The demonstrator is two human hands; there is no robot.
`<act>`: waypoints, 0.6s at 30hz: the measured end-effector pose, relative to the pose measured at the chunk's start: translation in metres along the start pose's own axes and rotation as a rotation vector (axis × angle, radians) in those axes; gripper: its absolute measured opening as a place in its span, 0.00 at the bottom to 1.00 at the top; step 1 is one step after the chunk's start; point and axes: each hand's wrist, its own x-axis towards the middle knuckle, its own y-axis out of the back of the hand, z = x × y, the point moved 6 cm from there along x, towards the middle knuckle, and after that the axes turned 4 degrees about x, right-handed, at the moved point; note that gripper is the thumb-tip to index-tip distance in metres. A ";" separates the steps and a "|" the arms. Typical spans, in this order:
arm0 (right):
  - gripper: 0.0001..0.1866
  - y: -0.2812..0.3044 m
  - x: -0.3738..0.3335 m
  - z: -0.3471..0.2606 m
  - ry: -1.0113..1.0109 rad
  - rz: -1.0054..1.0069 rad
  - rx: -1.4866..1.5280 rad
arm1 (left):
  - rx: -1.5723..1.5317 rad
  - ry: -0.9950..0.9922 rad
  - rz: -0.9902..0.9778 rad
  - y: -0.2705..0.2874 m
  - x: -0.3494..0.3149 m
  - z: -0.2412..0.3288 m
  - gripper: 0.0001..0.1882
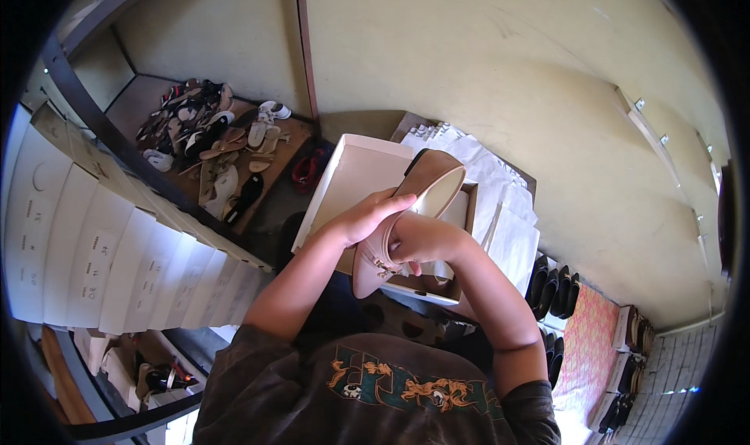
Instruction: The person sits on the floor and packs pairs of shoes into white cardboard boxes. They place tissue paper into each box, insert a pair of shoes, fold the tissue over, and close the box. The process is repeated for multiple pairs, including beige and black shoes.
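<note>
A beige flat shoe (366,276) with a gold-coloured ornament is held over an open shoebox, toe pointing toward me and heel away. Wrapped round its side is my left hand (373,214), closed, thumb along the edge of the opening. My right hand (426,240) is closed at the shoe's front opening, its fingers curled at the vamp near the ornament; some fingertips are hidden inside or behind the shoe. Under my hands lies the shoebox (447,295), with its pale lid (366,162) at its left. The box's contents are mostly covered by my hands and arms.
White paper sheets (508,218) lie stacked beyond the box. White shoeboxes (117,265) are piled at my left, beside a dark metal frame (117,132). Loose sandals and shoes (226,144) crowd a shelf at the far left. Black shoes (551,289) stand at the right.
</note>
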 end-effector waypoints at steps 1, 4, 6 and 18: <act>0.08 -0.001 -0.001 0.001 -0.006 0.004 0.004 | -0.012 0.007 0.009 -0.001 0.001 -0.003 0.28; 0.08 0.000 -0.004 0.004 -0.029 0.023 -0.040 | -0.037 0.018 0.028 -0.001 0.004 -0.011 0.28; 0.08 0.000 -0.006 0.004 -0.039 0.037 -0.052 | -0.038 0.020 0.032 0.001 0.005 -0.015 0.28; 0.07 -0.001 -0.012 0.010 0.014 0.002 -0.047 | 0.062 0.004 0.097 0.010 0.010 -0.034 0.28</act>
